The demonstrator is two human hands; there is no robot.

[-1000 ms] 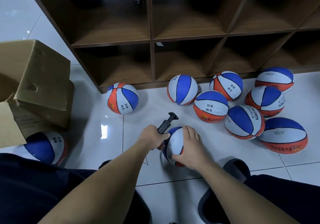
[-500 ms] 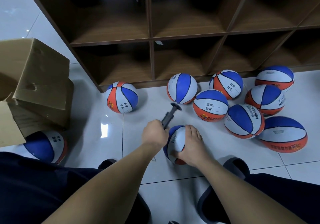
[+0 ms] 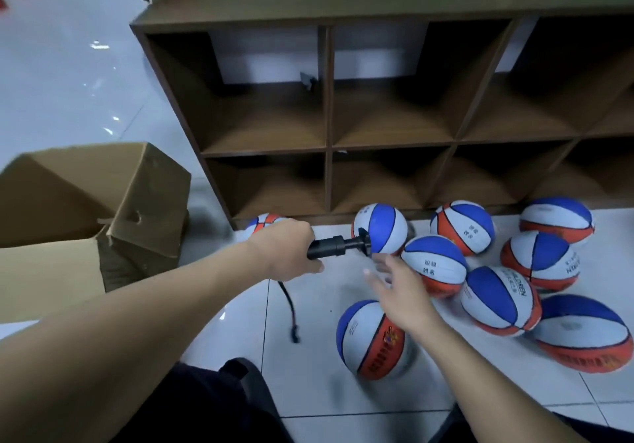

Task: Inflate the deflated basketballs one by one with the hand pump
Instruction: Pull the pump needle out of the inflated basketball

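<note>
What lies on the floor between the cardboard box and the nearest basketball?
In the head view, only the pump's dangling black hose hangs between the cardboard box and the nearest basketball; the tiles there are otherwise bare.

Open cardboard box beside a brown cubby shelf.

Left hand: fist clenched around hand pump barrel, knuckles up, forearm bare, stretched from near left toward far centre. Right hand: loose, fingers spread and slightly blurred, palm facing left, gripping nothing, forearm bare, reaching from near right.
</note>
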